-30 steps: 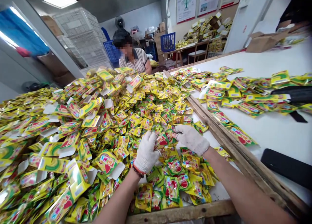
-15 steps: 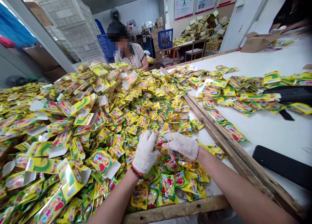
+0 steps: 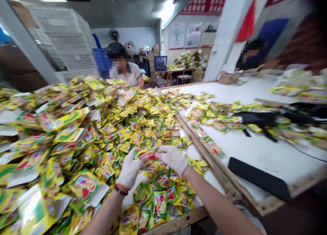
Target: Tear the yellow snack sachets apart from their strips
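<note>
A small yellow, red and green printed carton (image 3: 146,154) lies lengthwise between my hands, above the loose packets. My left hand (image 3: 129,169), in a white glove with bare fingertips, grips its left part. My right hand (image 3: 174,159), gloved the same way, has its fingers closed at the carton's right end. What may be inside the carton cannot be made out. Under the hands are shiny candy-like packets (image 3: 159,203) with watermelon prints. To the left, printed cartons with open white flaps (image 3: 85,185) lie on a big heap.
A wooden rail (image 3: 201,150) divides the heap from a white table (image 3: 245,146) with a black flat object (image 3: 259,178), black straps (image 3: 258,120) and scattered cartons. A wooden edge (image 3: 178,221) runs in front. One person (image 3: 127,71) sits behind the heap, another (image 3: 251,54) at right.
My view has swung up and right, bringing a second person into sight. My hands have lifted off the packets, and the carton between them now shows more clearly.
</note>
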A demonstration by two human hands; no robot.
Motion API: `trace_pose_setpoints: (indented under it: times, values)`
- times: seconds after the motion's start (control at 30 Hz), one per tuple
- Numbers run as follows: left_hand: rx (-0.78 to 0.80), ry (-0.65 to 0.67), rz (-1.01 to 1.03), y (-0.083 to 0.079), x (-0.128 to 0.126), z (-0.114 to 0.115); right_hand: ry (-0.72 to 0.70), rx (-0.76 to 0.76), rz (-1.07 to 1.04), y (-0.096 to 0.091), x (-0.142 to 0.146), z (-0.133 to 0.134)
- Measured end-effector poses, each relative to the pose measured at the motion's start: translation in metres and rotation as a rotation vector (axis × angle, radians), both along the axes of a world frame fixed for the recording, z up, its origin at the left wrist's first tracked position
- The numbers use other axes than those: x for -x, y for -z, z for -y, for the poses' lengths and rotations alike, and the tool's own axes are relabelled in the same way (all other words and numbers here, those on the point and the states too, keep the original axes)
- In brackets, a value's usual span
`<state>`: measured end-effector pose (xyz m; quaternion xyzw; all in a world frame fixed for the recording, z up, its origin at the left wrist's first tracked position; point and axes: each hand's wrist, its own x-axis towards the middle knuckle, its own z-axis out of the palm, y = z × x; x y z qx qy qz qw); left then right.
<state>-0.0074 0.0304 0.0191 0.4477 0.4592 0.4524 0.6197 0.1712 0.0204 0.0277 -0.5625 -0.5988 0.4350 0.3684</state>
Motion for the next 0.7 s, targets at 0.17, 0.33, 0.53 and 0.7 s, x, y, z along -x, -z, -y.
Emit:
trace_pose_setpoints:
  times: [0.17, 0.33, 0.53, 0.7]
  values:
    - [-0.018, 0.237, 0.102, -0.003, -0.005, 0.006, 0.147, -0.11, 0.011, -0.025, -0.035, 0.003]
    - [-0.058, 0.174, 0.048, -0.013, -0.006, 0.014, 0.461, -0.346, -0.211, -0.07, -0.144, 0.027]
    - [-0.09, 0.278, -0.027, -0.007, -0.016, 0.015, 0.41, 0.089, 0.656, -0.035, -0.26, 0.115]
    - [-0.209, 0.302, -0.109, -0.009, -0.046, 0.031, 0.287, 0.397, 0.958, 0.003, -0.286, 0.158]
